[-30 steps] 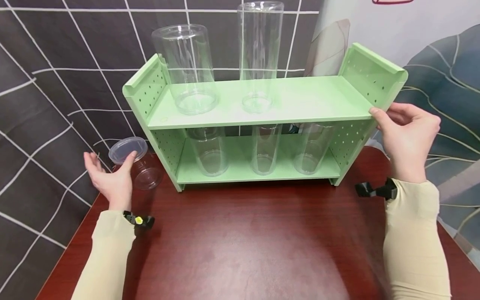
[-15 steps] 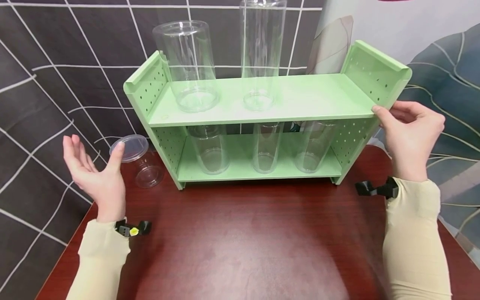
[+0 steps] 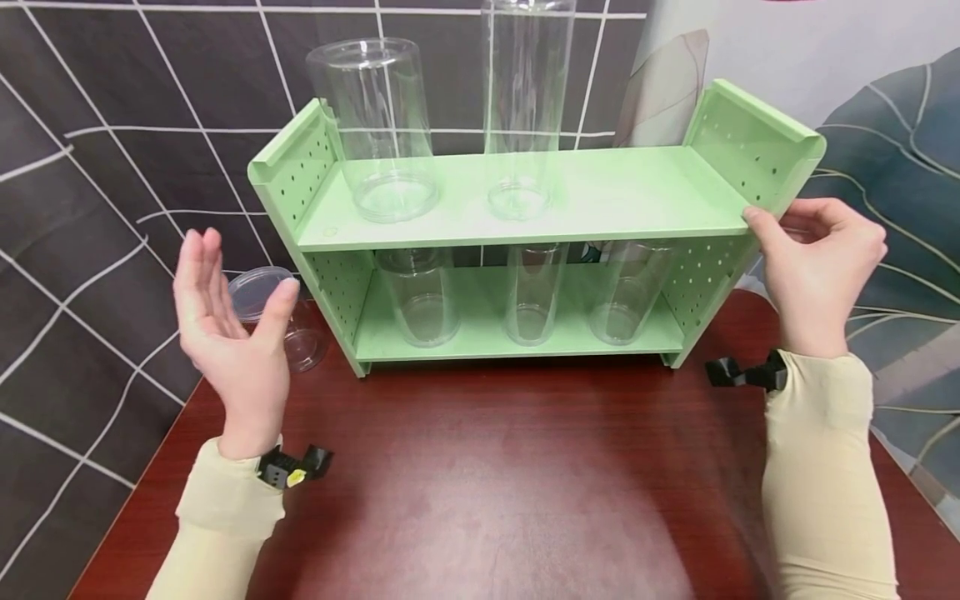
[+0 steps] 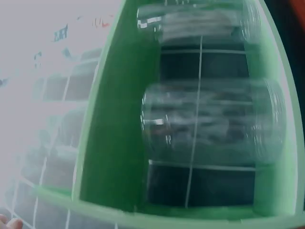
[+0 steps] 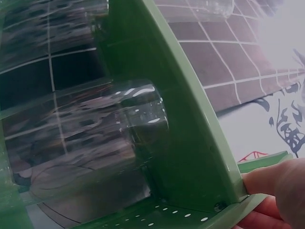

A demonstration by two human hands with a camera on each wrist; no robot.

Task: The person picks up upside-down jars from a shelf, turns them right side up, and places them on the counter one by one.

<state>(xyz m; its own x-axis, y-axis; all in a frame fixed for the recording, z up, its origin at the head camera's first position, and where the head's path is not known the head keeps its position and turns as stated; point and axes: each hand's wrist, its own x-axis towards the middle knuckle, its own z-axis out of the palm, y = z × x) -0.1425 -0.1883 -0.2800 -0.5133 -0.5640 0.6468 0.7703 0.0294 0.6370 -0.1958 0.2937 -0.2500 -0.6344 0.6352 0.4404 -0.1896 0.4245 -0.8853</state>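
A light green two-tier shelf [image 3: 622, 192] stands on the table, and its right side is in the grip of my right hand [image 3: 821, 271]. The thumb presses the front edge near the upper board while the other fingers go behind the side panel, as the right wrist view [image 5: 281, 191] also shows. My left hand [image 3: 236, 358] is raised with fingers extended and thumb spread, holding nothing. Behind its thumb stands a clear lidded jar [image 3: 306, 346], partly hidden, left of the shelf. In the left wrist view only fingertips [image 4: 12, 223] show at the corner.
Two clear cylinders, one wide [image 3: 390, 108] and one tall [image 3: 525, 92], stand on the upper board. Three more, left [image 3: 423, 308], middle [image 3: 532, 304] and right [image 3: 622, 308], are on the lower one. A dark tiled wall [image 3: 67, 275] borders the red-brown table [image 3: 487, 467].
My left hand has drawn back from beside the lidded jar to the left, then swung right and up again. My right hand keeps its grip on the shelf; the jar stays put.
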